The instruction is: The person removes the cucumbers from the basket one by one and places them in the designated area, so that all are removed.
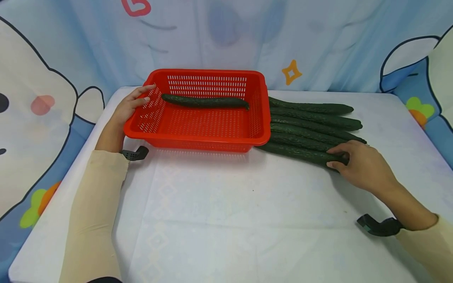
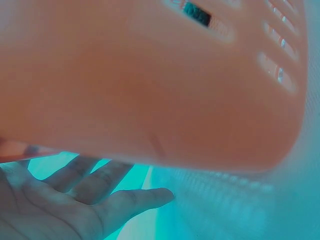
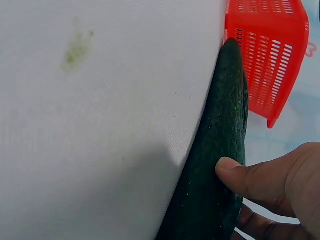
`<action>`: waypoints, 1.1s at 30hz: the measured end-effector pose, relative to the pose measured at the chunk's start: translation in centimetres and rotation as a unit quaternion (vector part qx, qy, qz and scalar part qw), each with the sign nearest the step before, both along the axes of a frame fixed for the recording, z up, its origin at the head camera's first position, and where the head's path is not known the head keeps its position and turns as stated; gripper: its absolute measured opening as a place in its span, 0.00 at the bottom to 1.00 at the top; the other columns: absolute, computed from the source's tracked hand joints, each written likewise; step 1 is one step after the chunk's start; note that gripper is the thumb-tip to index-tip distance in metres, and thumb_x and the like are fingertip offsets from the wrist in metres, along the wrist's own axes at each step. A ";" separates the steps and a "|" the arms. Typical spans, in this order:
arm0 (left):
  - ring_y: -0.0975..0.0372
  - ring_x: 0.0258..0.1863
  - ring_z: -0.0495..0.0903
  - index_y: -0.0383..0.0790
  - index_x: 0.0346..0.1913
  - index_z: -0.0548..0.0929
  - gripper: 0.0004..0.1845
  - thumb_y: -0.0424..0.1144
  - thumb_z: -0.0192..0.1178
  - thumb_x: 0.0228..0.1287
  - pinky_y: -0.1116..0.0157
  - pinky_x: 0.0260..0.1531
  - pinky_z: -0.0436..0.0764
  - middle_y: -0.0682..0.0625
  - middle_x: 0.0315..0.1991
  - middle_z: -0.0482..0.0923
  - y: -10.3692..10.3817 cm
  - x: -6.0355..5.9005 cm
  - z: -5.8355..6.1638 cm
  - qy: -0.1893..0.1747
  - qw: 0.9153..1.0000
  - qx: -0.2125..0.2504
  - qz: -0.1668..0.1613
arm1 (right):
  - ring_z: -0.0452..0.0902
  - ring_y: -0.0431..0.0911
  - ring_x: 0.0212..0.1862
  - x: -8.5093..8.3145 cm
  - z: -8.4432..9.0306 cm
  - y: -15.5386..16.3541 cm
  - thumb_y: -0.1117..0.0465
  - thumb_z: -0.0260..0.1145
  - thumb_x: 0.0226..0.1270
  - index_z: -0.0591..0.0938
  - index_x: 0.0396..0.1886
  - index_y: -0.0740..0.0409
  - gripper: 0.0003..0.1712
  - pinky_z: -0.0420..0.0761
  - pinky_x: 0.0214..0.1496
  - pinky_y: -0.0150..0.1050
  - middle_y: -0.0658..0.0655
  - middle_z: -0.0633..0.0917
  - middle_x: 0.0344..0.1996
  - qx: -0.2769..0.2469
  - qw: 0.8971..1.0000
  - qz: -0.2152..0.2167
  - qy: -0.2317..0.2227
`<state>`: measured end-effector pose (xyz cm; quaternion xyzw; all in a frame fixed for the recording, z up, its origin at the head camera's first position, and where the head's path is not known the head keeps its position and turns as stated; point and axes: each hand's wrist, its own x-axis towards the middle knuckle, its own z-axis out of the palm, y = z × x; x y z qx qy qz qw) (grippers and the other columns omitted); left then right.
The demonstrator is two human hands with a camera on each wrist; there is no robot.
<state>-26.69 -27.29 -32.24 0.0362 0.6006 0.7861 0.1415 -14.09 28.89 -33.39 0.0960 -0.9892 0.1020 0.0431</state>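
A red slotted basket (image 1: 198,139) stands at the table's middle back, with one dark green cucumber (image 1: 205,102) lying along its far side. My left hand (image 1: 136,100) rests on the basket's left rim with relaxed fingers. In the left wrist view those fingers (image 2: 100,195) lie loose beside the basket wall (image 2: 150,75). Right of the basket lie several more cucumbers (image 1: 311,118) in a row. My right hand (image 1: 337,157) grips the right end of the nearest cucumber (image 1: 293,151). Its thumb (image 3: 235,172) presses that cucumber's side (image 3: 220,150), whose far tip touches the basket corner (image 3: 265,45).
The white cloth-covered table (image 1: 226,212) stretches bare in front of the basket. A blue cartoon curtain (image 1: 226,35) hangs behind and at both sides. Black wrist mounts (image 1: 378,227) sit on both forearms.
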 end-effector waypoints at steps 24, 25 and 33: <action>0.54 0.56 0.69 0.51 0.67 0.64 0.24 0.34 0.46 0.69 0.63 0.42 0.82 0.45 0.68 0.53 0.1 0.0 0.0 -0.005 1.000 0.002 0.005 | 0.76 0.54 0.36 -0.3 1.3 -0.1 0.57 0.70 0.51 0.82 0.42 0.61 0.19 0.75 0.29 0.48 0.63 0.82 0.35 0.021 0.999 -0.003 -0.035; 0.54 0.56 0.69 0.51 0.67 0.64 0.24 0.34 0.46 0.69 0.63 0.42 0.82 0.45 0.68 0.53 0.0 0.0 0.0 -0.003 1.000 0.002 0.004 | 0.76 0.54 0.36 -0.3 1.6 -0.2 0.56 0.70 0.52 0.82 0.43 0.62 0.20 0.75 0.30 0.49 0.63 0.82 0.36 0.024 0.999 0.000 -0.034; 0.54 0.56 0.68 0.50 0.67 0.63 0.24 0.33 0.45 0.70 0.65 0.41 0.82 0.45 0.67 0.54 0.2 0.2 0.2 0.000 1.000 0.005 0.000 | 0.75 0.52 0.36 0.1 4.9 -2.8 0.51 0.68 0.55 0.81 0.46 0.59 0.22 0.75 0.32 0.51 0.63 0.81 0.38 0.029 0.999 0.040 0.002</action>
